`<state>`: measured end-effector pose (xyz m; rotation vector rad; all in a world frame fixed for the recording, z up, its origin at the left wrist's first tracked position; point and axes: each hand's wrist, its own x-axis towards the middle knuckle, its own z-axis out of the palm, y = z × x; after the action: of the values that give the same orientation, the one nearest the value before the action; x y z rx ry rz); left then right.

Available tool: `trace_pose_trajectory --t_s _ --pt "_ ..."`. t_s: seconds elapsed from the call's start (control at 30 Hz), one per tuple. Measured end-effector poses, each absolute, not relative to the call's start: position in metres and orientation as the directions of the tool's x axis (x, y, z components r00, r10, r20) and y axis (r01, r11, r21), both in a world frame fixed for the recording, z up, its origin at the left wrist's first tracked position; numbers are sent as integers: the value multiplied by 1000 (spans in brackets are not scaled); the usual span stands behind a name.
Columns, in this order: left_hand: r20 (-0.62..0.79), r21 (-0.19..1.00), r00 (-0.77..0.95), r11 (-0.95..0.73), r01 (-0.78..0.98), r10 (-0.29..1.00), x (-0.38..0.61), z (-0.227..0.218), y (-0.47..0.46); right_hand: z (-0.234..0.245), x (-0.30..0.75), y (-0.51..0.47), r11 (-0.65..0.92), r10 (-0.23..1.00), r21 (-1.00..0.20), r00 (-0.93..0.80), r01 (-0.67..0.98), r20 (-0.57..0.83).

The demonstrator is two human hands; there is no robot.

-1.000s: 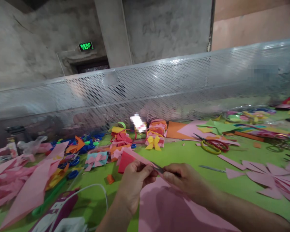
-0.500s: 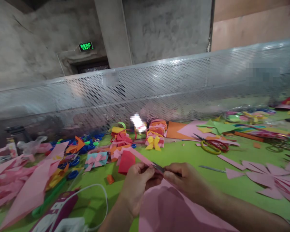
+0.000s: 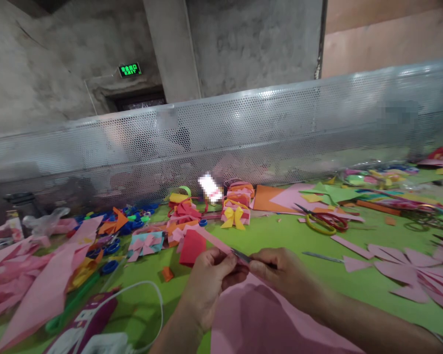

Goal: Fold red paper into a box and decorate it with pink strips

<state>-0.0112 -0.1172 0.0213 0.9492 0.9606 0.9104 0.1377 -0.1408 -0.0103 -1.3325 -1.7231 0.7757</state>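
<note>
My left hand (image 3: 216, 273) is closed on a narrow pink paper strip (image 3: 217, 241), pinching it between thumb and fingers. The strip stretches up and left past a red paper piece (image 3: 192, 247). Closed around a tool with a dark, pointed metal blade (image 3: 240, 255), my right hand (image 3: 276, 268) hides its handle, so I cannot tell its exact kind. The blade points left and lies against the strip by my left fingertips. Below both hands is a large pink paper sheet (image 3: 266, 319). A blue paper piece with a pink bow (image 3: 146, 245) lies to the left.
Scissors with yellow and red handles (image 3: 325, 221) lie right of centre. Cut pink petals (image 3: 415, 268) and a thin metal blade (image 3: 323, 257) are at right. A purple-and-white power strip (image 3: 86, 319) with a cable stands front left. Behind runs a perforated metal panel (image 3: 243, 128).
The camera view has shifted very slightly. Both hands, the strip and the dark blade keep nearly the same position.
</note>
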Motion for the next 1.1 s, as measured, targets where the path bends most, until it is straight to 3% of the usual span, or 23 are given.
trace_pose_trajectory --t_s 0.83,1.1 --pt "-198 949 372 273 -160 907 -13 15 -119 -15 139 -140 301 953 -835 -127 461 274" --pt "-226 948 315 282 -145 922 -13 16 -119 -13 138 -141 300 954 -855 -120 423 275"
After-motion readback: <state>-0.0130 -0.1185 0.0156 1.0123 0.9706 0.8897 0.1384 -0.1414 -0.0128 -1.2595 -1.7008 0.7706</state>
